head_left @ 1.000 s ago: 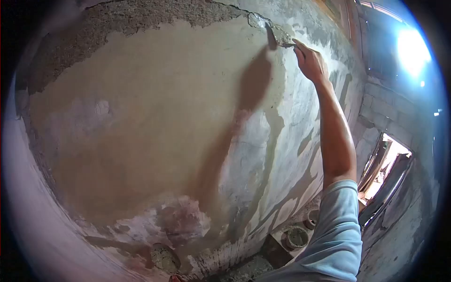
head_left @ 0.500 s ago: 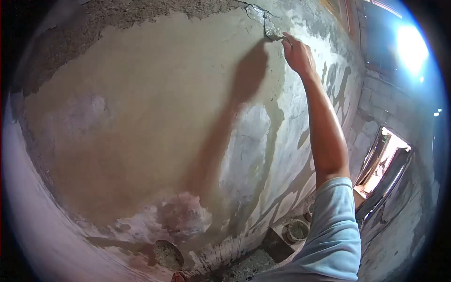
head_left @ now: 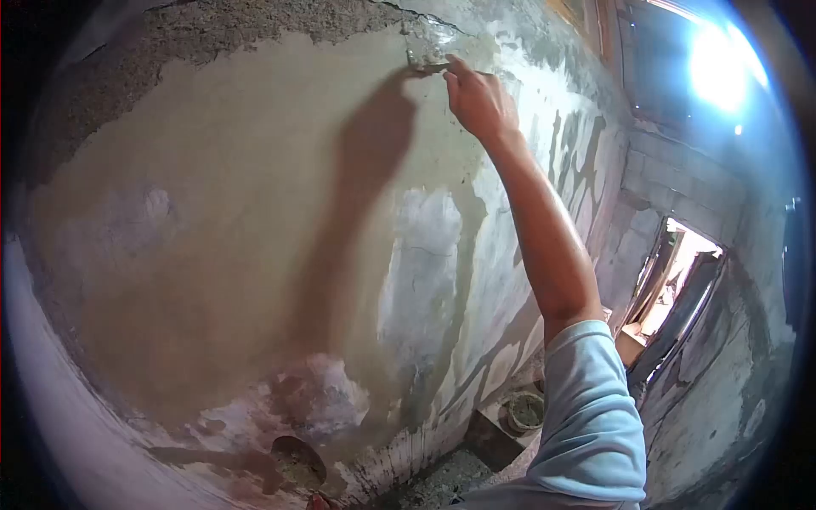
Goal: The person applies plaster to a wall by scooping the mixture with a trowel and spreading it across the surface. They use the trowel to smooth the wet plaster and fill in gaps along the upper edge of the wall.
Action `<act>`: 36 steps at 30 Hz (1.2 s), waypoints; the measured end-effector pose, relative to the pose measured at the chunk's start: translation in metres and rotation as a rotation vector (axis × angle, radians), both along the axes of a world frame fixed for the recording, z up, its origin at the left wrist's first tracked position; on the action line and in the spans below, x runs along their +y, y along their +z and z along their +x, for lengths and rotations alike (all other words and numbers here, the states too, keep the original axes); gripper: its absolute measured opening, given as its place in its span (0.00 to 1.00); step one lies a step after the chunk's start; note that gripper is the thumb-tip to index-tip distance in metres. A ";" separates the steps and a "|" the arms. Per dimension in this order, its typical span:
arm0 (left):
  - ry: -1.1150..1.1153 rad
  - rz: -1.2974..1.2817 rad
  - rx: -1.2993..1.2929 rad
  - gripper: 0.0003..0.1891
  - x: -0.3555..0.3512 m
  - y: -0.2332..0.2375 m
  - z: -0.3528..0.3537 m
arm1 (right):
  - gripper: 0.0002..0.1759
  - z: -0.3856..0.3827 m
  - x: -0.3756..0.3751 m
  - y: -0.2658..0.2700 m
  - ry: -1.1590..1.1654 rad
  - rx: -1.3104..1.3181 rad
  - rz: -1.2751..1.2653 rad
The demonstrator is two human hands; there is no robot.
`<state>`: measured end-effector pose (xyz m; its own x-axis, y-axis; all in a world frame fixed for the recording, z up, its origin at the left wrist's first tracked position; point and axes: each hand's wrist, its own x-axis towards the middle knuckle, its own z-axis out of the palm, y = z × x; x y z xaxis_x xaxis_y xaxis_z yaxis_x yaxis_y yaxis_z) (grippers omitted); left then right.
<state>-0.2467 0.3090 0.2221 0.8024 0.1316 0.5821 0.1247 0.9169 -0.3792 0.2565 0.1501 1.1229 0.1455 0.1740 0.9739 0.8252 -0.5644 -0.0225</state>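
High on the wall, my right hand (head_left: pixel 484 100) is closed around a small trowel (head_left: pixel 432 68), its blade against the surface. The blade lies by a shiny wet patch of mortar (head_left: pixel 435 41), just under the rough upper band. Below it spreads smooth, brownish plaster (head_left: pixel 221 195), where my arm casts a long shadow. At the bottom edge only a reddish bit of my left hand (head_left: pixel 319 502) shows, up against a dark round pan (head_left: pixel 297 461) with grey mortar in it. Most of the left fingers are out of frame.
Rough bare wall (head_left: pixel 212 34) runs along the top left. At lower right a bucket (head_left: pixel 523 411) stands beside a block-like box (head_left: pixel 495 440). Further right are a bright opening (head_left: pixel 671 293) in the block wall and a strong light (head_left: pixel 718 72).
My right hand and the trowel have moved left along the wall. The view has shifted slightly to the right, while the pan stays near the same spot in view.
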 end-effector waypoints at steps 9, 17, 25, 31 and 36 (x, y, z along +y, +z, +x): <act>0.088 -0.273 0.191 0.34 -0.026 0.002 -0.037 | 0.21 0.055 -0.012 0.004 0.212 0.143 0.137; 0.071 -0.439 0.197 0.35 -0.037 -0.006 -0.054 | 0.17 -0.026 0.026 -0.007 0.295 0.060 0.056; -0.086 0.020 0.041 0.31 -0.010 -0.001 -0.024 | 0.24 -0.026 0.003 -0.003 0.017 0.083 -0.004; 0.103 -0.134 0.241 0.24 -0.032 -0.014 -0.041 | 0.24 0.047 -0.007 -0.003 -0.050 0.168 0.154; 0.132 -0.244 0.251 0.22 -0.037 -0.020 -0.063 | 0.22 0.036 -0.008 0.001 0.116 0.093 0.150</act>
